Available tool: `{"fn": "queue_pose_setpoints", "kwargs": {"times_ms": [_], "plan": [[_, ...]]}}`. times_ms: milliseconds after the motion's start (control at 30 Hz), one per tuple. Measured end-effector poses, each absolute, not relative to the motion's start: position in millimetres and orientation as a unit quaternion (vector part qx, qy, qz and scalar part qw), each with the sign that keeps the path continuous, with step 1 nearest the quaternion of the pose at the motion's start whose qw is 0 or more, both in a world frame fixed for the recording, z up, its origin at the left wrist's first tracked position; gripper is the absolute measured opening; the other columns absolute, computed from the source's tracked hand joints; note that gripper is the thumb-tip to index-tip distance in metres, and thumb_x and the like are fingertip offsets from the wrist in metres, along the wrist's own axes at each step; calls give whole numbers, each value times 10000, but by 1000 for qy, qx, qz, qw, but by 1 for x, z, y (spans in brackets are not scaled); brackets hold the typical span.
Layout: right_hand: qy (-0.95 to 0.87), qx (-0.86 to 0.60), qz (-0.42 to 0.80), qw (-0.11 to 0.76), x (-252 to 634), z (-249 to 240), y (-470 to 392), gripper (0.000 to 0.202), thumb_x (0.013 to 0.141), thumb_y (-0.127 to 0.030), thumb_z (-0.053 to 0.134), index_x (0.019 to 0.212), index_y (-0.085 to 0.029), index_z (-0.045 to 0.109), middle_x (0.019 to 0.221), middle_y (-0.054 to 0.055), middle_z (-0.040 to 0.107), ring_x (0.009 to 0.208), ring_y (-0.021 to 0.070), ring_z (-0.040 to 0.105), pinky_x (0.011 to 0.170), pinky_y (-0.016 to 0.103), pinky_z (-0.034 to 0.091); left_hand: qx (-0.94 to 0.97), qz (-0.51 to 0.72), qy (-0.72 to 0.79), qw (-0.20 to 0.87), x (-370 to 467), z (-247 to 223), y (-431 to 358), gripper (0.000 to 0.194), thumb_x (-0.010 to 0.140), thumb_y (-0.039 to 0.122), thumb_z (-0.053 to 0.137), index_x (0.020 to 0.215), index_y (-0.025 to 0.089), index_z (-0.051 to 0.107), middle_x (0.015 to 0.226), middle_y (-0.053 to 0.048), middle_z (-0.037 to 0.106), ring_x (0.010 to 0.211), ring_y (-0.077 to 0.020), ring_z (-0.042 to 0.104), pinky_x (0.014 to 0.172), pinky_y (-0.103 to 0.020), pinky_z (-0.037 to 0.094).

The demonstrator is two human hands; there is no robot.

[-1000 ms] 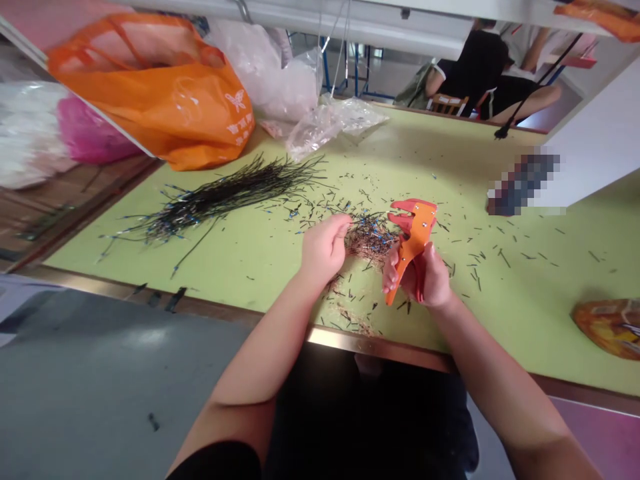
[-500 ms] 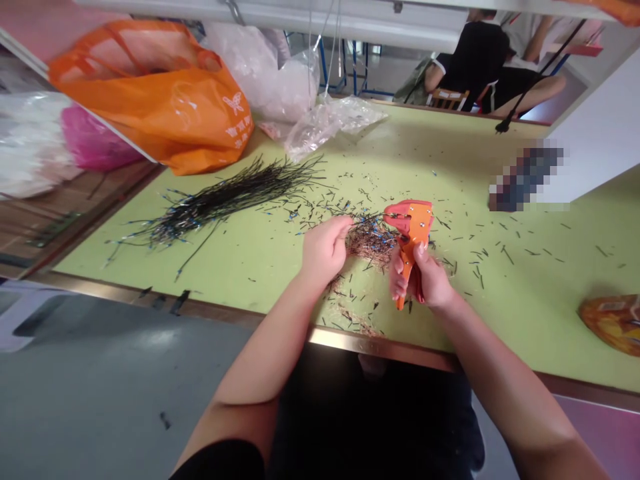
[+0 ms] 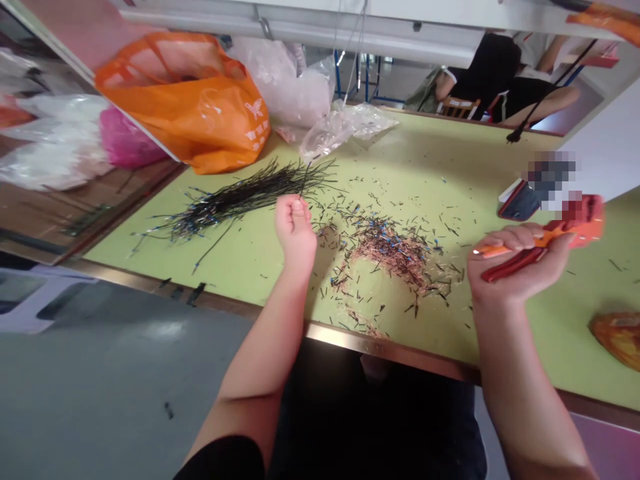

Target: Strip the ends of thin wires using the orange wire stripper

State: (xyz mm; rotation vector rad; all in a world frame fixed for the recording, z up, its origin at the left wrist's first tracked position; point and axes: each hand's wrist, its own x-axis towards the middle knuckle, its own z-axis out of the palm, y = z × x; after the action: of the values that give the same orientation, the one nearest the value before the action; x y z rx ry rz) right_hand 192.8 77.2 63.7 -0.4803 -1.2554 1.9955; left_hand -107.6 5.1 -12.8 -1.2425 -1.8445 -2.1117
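Observation:
My left hand (image 3: 296,227) is closed on a thin black wire (image 3: 305,179), whose upper end sticks up above the fist. Just beyond it lies a bundle of black wires (image 3: 245,199), with blue and bare bits at its left ends. My right hand (image 3: 515,267) is wrapped round the handles of an orange and red wire stripper (image 3: 555,233), held at the right with its head pointing right and partly blurred. Between the two hands a heap of scraps (image 3: 393,247), copper strands, black offcuts and blue bits, lies on the green tabletop (image 3: 440,160).
An orange bag (image 3: 185,100) and clear plastic bags (image 3: 285,80) stand at the back left. A phone-like dark object (image 3: 523,200) leans near a white panel at the right. An orange-brown package (image 3: 620,337) lies at the right edge. People sit beyond the table.
My right hand has swung the wire stripper right, away from the scraps. My left hand has drawn back left with the wire, towards the bundle. The view has shifted slightly.

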Motion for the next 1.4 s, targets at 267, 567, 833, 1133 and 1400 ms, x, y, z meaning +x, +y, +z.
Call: {"fn": "queue_pose_setpoints", "kwargs": {"times_ms": [267, 567, 833, 1133, 1400], "plan": [[-463, -179, 730, 471, 143, 23, 49, 514, 879, -764, 696, 865, -252, 659, 683, 0, 584, 718, 226, 699, 620, 369, 623, -550, -568, -610, 51, -77, -22, 2, 517, 1124, 639, 364, 1051, 216, 654, 872, -26, 732, 610, -127, 581, 597, -273, 463], [-488, -177, 778, 352, 145, 13, 49, 693, 798, -915, 640, 930, -236, 684, 717, 37, 650, 652, 234, 667, 596, 397, 627, -605, -495, -617, 87, -71, -11, -7, 420, 1146, 457, 385, 1060, 205, 710, 815, -20, 745, 641, -147, 656, 668, -289, 513], [-492, -125, 812, 289, 148, 13, 50, 665, 839, -874, 649, 918, -215, 700, 694, 39, 664, 616, 220, 663, 570, 381, 622, -618, -462, -632, 75, -68, -9, -9, 432, 1149, 440, 370, 1085, 207, 727, 858, -31, 775, 721, -166, 724, 718, -295, 551], [-498, -113, 812, 281, 148, 12, 49, 590, 912, -817, 630, 822, -235, 659, 607, -11, 577, 521, 182, 579, 545, 366, 579, -621, -467, -628, 52, -68, -7, -10, 382, 1136, 405, 400, 1105, 207, 725, 919, -46, 802, 783, -185, 755, 741, -309, 553], [-491, -140, 810, 289, 146, 11, 48, 628, 864, -853, 656, 797, -229, 635, 586, -14, 564, 523, 185, 591, 505, 338, 561, -619, -470, -628, 38, -69, -9, -10, 384, 1137, 405, 385, 1104, 206, 711, 914, -42, 797, 772, -182, 740, 743, -313, 543]]}}
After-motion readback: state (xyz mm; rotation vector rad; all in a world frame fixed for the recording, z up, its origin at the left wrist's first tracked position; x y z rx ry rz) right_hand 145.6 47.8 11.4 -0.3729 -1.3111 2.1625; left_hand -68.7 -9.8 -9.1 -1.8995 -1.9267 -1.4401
